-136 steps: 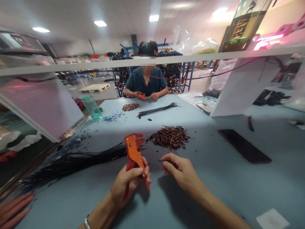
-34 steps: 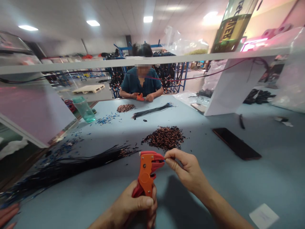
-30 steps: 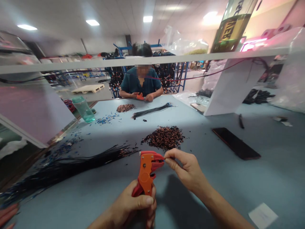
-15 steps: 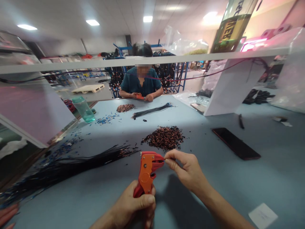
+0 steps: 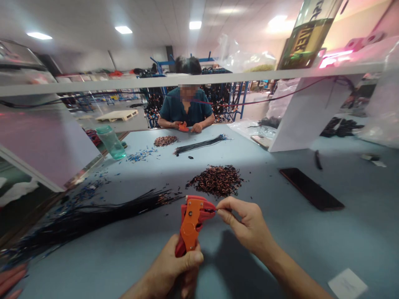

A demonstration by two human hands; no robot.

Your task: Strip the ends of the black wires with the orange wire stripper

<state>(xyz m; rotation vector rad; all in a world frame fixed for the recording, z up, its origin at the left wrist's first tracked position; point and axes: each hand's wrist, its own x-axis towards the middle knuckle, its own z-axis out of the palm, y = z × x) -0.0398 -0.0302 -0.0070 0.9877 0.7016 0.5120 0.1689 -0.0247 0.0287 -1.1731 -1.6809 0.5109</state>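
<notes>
My left hand (image 5: 176, 265) is wrapped round the handles of an orange and red wire stripper (image 5: 190, 224), held upright above the table with its jaws pointing right. At those jaws, my right hand (image 5: 246, 220) pinches a thin wire (image 5: 216, 211) between thumb and forefinger; only a small bluish bit shows, and the rest is hidden by the fingers. Just beyond the stripper lies a pile of short dark and copper-coloured scraps (image 5: 216, 180). To the left stretches a bundle of black wires (image 5: 102, 220), its bared copper ends towards the stripper.
Across the table a person (image 5: 187, 108) holds another orange tool (image 5: 183, 127). Another person's fingers (image 5: 12, 278) show at lower left. A phone (image 5: 311, 189) and a paper slip (image 5: 347, 284) lie right. A green bottle (image 5: 111, 142) stands left, below a white shelf (image 5: 218, 77).
The stripper has tilted slightly, and its red body has shifted against the orange plate, the handles looking more squeezed. My right hand keeps its pinch at the jaws. The view has drifted slightly.
</notes>
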